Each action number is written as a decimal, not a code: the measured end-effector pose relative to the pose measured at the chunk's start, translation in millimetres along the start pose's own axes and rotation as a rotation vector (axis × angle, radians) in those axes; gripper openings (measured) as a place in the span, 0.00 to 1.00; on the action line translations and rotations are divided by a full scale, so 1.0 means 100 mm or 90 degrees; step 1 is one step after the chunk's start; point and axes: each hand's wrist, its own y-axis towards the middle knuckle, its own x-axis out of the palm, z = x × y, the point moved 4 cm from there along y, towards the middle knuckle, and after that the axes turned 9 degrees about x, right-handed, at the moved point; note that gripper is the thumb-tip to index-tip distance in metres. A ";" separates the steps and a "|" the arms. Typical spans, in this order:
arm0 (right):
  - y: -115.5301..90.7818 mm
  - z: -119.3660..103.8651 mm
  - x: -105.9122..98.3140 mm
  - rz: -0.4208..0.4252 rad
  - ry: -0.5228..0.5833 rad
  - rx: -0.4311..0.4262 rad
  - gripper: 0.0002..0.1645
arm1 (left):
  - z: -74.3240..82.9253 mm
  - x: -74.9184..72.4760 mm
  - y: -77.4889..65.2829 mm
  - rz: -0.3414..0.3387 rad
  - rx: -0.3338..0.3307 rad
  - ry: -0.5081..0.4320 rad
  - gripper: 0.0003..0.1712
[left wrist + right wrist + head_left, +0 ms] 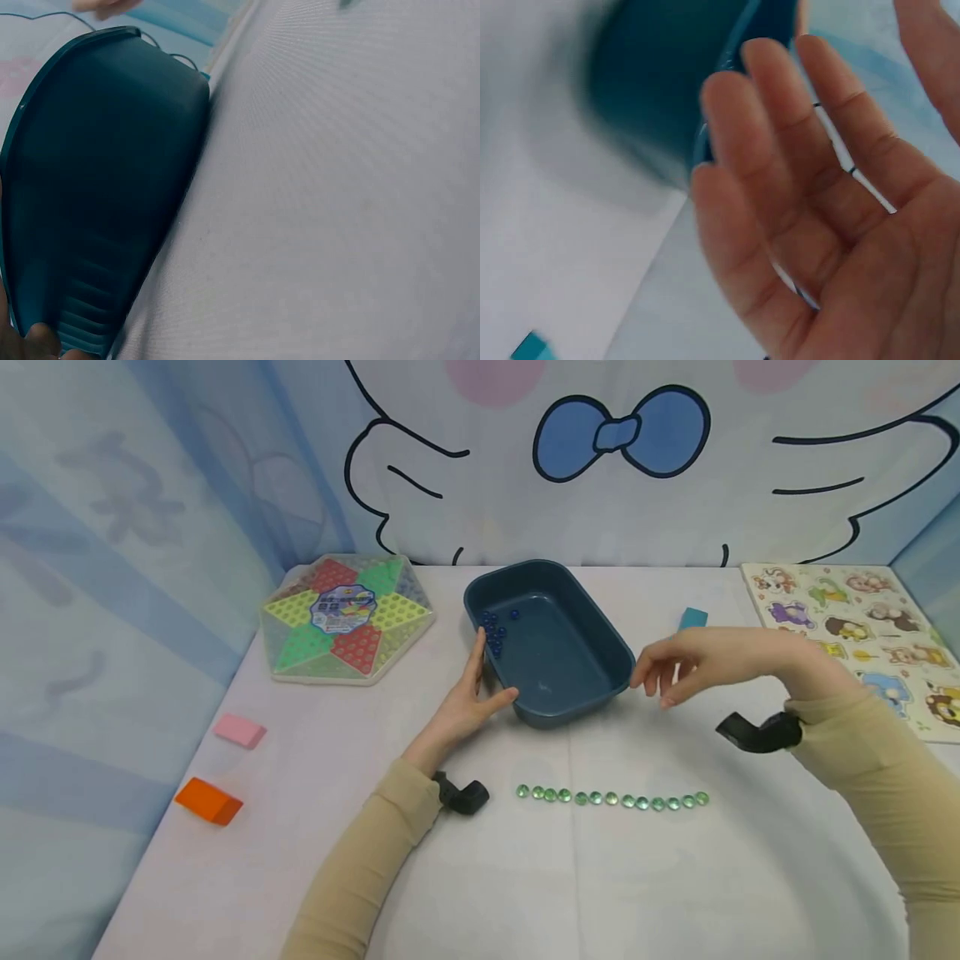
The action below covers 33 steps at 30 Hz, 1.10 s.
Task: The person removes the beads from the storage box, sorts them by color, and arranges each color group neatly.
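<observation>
A dark blue plastic basin stands at the middle back of the white table. Several small dark blue beads are gathered inside at its left end. My left hand touches the basin's left side, index finger extended along the outside and thumb by the near edge. In the left wrist view, fingertips show at the ridged end of the basin. My right hand hangs palm down at the right rim, its fingers loosely bent and holding nothing. In the right wrist view its fingertips overlap the rim.
A row of green glass beads lies in front of the basin. Far left are a hexagonal game box, a pink block and an orange block. A blue block and an animal puzzle board lie at the right.
</observation>
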 end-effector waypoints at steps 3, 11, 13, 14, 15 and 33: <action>0.15 -0.16 -0.13 -0.010 0.029 -0.046 0.19 | 0.00 0.01 0.00 -0.002 0.000 -0.003 0.56; 0.67 -0.45 -0.42 0.002 0.171 -0.136 0.15 | 0.01 0.00 0.00 -0.002 0.010 -0.004 0.56; 0.80 -0.51 -0.47 0.014 0.203 -0.160 0.15 | 0.01 -0.01 0.01 0.000 0.013 -0.003 0.56; 0.87 -0.53 -0.49 0.023 0.215 -0.164 0.14 | 0.01 -0.01 0.01 0.000 0.014 -0.002 0.55; 0.93 -0.54 -0.50 0.033 0.221 -0.168 0.14 | 0.01 -0.01 0.01 -0.001 0.013 0.000 0.55; 1.83 -0.54 -0.20 0.077 0.093 -0.032 0.12 | 0.34 -0.03 -0.13 -0.032 -0.020 0.027 0.53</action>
